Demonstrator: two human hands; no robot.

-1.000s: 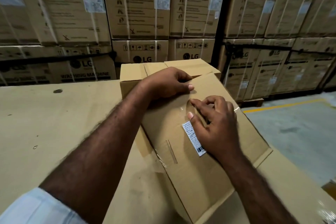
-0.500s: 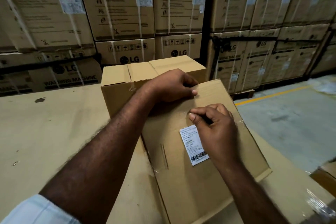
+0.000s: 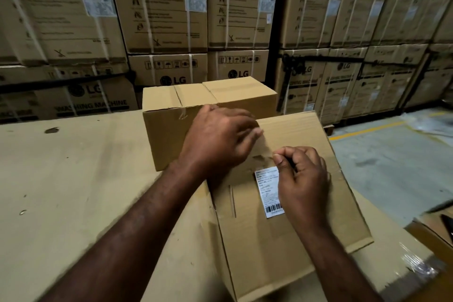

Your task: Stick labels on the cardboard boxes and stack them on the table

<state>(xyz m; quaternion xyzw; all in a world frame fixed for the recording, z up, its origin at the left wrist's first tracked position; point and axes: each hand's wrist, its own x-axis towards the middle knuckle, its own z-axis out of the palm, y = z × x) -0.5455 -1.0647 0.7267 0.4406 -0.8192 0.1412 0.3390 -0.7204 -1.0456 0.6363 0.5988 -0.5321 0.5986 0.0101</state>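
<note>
Labelling is looking close to finished on the tilted brown cardboard box (image 3: 282,252) lying nearest you on the cardboard-covered table (image 3: 73,191). The white barcode label (image 3: 268,191) is sitting on its upper face, just toward 12 o'clock from the middle.

Your right hand (image 3: 304,179) is hovering at the label's 3 o'clock with its fingers curled. Thumb and forefinger are pinching above the label's 1 o'clock corner on what looks like a thin clear strip (image 3: 266,144), though it is too faint to be sure. Your left hand (image 3: 220,140) is blurring at the box's 11 o'clock, fingers loosely reaching toward that strip, and I cannot tell whether they are gripping anything.

A second plain brown cardboard box (image 3: 196,100) is standing just behind, at 12 o'clock. Tall strapped washing-machine cartons (image 3: 166,19) are filling the background.

As I judge it, you are risking three things:
- **Strip:** if it goes slack between your hands, it could fold onto itself or cling to your fingers.
- **Barcode:** laying the strip down creased could leave the barcode unreadable.
- **Box:** it is not lying flat, so pressing hard could rock it or slide it toward the table edge at 4 o'clock.
</note>
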